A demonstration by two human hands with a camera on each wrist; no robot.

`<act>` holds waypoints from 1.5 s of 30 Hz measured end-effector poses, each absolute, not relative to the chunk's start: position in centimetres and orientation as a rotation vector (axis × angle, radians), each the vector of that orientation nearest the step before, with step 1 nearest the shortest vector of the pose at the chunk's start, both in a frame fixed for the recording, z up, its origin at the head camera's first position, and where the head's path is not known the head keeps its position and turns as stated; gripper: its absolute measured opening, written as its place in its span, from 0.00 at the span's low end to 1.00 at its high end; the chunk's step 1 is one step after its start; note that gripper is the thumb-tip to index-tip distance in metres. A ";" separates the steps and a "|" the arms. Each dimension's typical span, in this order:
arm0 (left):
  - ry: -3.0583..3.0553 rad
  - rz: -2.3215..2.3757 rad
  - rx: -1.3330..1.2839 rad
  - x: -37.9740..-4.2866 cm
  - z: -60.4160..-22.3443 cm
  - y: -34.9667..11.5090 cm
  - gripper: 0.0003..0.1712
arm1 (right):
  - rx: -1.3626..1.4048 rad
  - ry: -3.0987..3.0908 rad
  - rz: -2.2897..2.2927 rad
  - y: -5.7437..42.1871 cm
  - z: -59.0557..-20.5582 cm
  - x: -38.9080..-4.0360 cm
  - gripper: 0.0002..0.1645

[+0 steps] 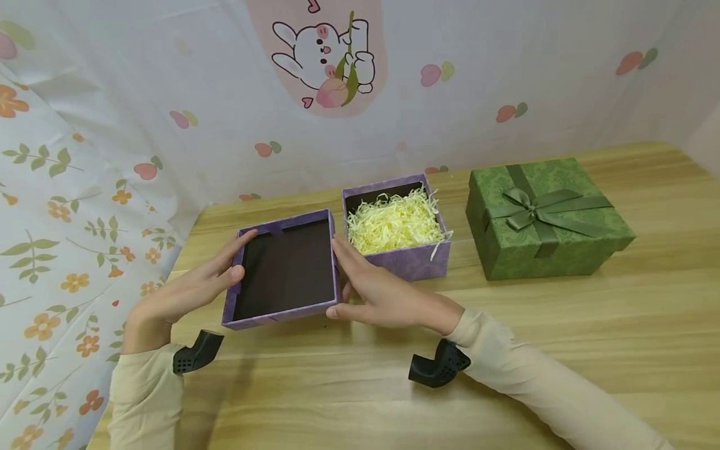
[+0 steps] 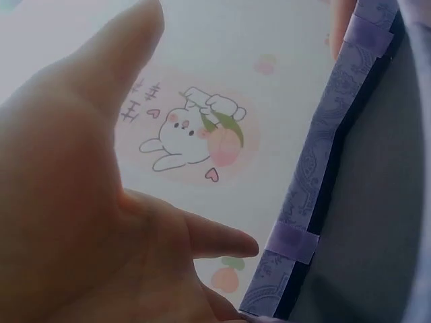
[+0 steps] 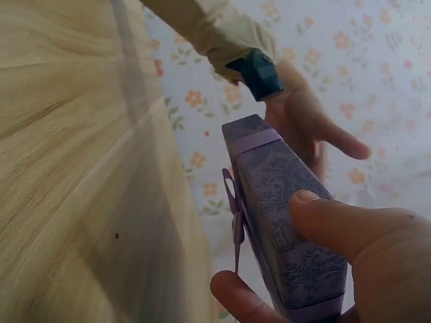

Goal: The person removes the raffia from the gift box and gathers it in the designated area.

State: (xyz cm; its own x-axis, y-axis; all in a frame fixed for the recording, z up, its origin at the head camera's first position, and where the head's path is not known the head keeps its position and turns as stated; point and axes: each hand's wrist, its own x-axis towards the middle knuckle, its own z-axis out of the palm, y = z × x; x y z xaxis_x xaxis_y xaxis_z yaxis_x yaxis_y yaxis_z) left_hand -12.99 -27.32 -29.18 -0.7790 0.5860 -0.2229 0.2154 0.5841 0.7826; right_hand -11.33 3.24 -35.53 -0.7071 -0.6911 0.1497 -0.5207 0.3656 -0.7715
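The purple box lid (image 1: 284,269) is held upside down above the table, its black inside facing the head camera. My right hand (image 1: 388,290) grips its right side; in the right wrist view the thumb (image 3: 313,215) presses the patterned side wall and a finger reaches underneath. A purple ribbon bow (image 3: 236,215) hangs from the lid's outer face. At the lid's left side is my left hand (image 1: 188,290), its fingers spread and straight. Behind the right hand stands the purple box (image 1: 407,261), filled with pale yellow shredded paper (image 1: 396,222).
A closed green gift box (image 1: 545,250) with a dark green ribbon bow (image 1: 529,207) stands at the right on the wooden table (image 1: 337,400). White printed cloth (image 1: 484,56) hangs behind the table and along its left side.
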 end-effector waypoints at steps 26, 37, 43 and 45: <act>2.411 1.019 0.617 -13.2 -29.3 -27.1 0.34 | -1.271 2.692 -0.962 2.8 -36.3 -11.1 0.57; 2.418 1.015 0.590 -13.2 -29.3 -27.1 0.34 | -1.310 2.882 -0.722 2.5 -36.6 -10.9 0.57; 2.411 1.013 0.573 -13.2 -29.4 -27.0 0.34 | -1.326 2.927 -0.707 2.4 -36.9 -10.9 0.58; 2.414 1.008 0.569 -13.2 -29.3 -27.0 0.34 | -1.328 2.931 -0.714 2.4 -36.9 -11.0 0.58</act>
State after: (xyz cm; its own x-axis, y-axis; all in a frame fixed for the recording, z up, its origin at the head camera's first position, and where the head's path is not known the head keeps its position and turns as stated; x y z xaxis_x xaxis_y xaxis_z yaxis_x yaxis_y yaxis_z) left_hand -13.15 -27.02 -29.35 -0.8085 0.5316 -0.2524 0.1940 0.6458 0.7385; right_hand -10.99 2.41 -36.88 -0.6655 -0.6790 0.3099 -0.7455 0.5841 -0.3212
